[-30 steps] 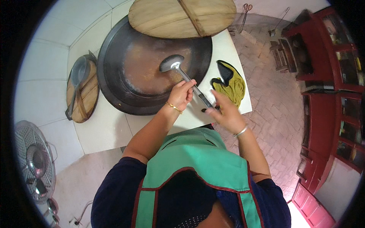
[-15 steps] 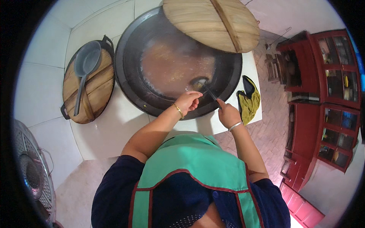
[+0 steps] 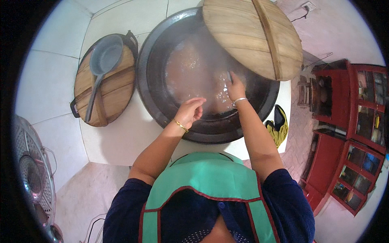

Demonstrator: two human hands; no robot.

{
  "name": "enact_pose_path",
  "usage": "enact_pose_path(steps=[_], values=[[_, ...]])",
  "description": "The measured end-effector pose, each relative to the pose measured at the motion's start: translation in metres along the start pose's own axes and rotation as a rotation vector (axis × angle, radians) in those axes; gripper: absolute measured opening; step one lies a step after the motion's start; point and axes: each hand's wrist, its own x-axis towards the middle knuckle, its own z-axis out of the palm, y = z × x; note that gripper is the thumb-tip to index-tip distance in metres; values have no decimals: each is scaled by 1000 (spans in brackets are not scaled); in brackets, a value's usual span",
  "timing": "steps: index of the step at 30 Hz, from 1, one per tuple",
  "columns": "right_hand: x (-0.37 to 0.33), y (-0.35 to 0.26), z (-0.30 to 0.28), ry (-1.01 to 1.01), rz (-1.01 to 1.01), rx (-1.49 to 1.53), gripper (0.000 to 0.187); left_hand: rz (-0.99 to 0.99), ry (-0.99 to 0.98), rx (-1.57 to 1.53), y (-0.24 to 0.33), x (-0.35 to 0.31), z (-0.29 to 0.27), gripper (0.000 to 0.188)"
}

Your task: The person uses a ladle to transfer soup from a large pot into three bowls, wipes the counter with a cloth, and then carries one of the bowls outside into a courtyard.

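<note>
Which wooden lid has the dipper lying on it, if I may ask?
The left lid, under the grey dipper; the right lid hides part of the wok.

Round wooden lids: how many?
2. The large lid overlaps the wok at far right; the small lid left of the wok, under the grey dipper. Others may be hidden.

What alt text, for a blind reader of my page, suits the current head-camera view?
A person's right hand grips a mostly hidden handle over a large dark wok of steaming brown liquid; the left hand, loosely curled, hovers above the near side. A wooden lid overlaps the wok's far right; a grey dipper lies on another lid, at left.
</note>
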Motion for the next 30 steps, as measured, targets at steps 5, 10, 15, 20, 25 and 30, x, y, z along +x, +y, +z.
enact_pose_path(steps=[5,10,15,20,25,30], values=[[-15,-43,-3,-362,137,-55,44,51,63,-43,11,-9,-3,17],[-73,-47,-28,-454,73,-143,42,84,49,-26,8,-14,6,17],[-139,-28,-74,-330,-104,-238,46,15,-80,125,-13,-24,36,18],[-213,28,-121,-114,-14,-355,45,-71,-198,233,-50,-18,76,17],[-259,74,-175,117,124,-359,32,-224,-430,464,-92,-4,133,18],[-293,120,-197,143,182,-348,31,-302,-498,556,-118,3,169,20]])
